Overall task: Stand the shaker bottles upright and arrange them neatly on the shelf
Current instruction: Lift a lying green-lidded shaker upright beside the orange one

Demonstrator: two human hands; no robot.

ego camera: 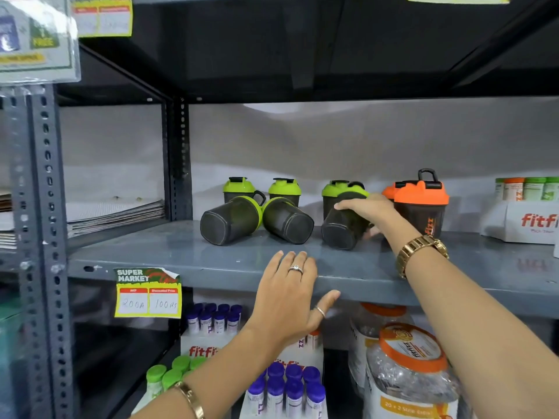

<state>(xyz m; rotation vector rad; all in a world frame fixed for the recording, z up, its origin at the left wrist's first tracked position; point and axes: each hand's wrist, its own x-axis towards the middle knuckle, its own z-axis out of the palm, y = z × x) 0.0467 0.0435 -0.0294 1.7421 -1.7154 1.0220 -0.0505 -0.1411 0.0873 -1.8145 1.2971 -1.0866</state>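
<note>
Green-lidded smoky shaker bottles (231,219) toppled

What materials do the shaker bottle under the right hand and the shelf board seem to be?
Shaker bottle: probably plastic, dark smoky body, slightly see-through and matte. Shelf board: likely painted metal, grey, glossy enough to give faint reflections. Right hand grips the bottle.

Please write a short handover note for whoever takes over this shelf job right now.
Right hand: gripping the rightmost fallen green-lid bottle, not yet upright.
Left hand: open, resting on the shelf's front edge, holding nothing.
Two more fallen green-lid bottles lie on their sides at left.
Done: green-lid bottles standing at the back; orange-lid bottle upright.
Left: stand all three, then line them up.
</note>
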